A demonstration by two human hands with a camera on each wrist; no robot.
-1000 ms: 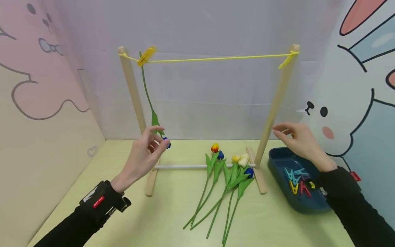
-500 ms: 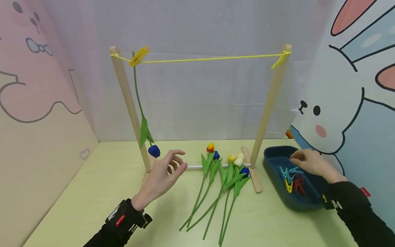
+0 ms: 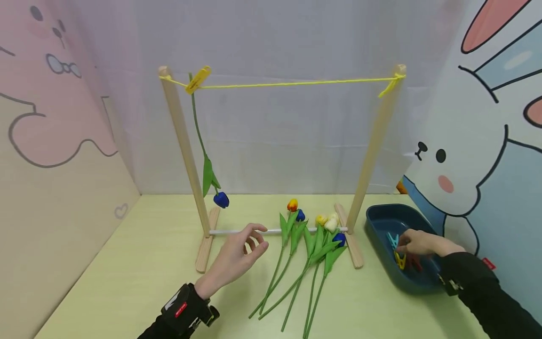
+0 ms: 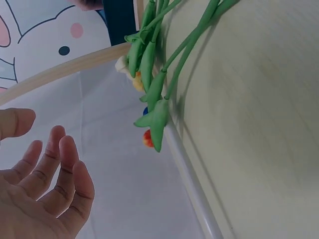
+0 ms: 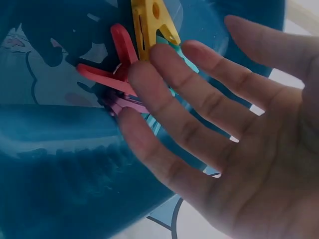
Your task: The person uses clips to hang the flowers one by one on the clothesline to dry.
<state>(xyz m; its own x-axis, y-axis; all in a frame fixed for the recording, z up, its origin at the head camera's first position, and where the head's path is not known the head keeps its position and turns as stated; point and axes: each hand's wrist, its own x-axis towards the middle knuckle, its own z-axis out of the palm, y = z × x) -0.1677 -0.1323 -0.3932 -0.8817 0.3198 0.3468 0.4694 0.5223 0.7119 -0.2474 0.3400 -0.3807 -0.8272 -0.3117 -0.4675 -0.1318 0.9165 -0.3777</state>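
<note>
My right hand (image 3: 425, 242) reaches into the dark blue tray (image 3: 391, 216). In the right wrist view its fingers lie extended over the clothespins, the thumb apart, with nothing gripped. A yellow clothespin (image 5: 144, 30) and a red clothespin (image 5: 119, 64) show past the fingertips; a purple and some light blue ones are partly hidden. Bare and loosely bent, my left hand (image 3: 239, 254) hovers over the table in front of the white rod (image 3: 224, 232). To its right lie several tulips (image 3: 313, 254) with red-orange, yellow, white and blue heads.
Two wooden posts (image 3: 182, 136) carry a yellow string (image 3: 296, 84). At its left end a yellow clothespin (image 3: 198, 80) holds a blue tulip (image 3: 221, 199) hanging head down. Rabbit-printed panels (image 3: 453, 165) flank the table, with a white sheet (image 3: 279, 141) behind.
My left hand has moved away from the hanging tulip, rightward and down. My right hand has come down from beside the right post into the tray, onto the clothespins.
</note>
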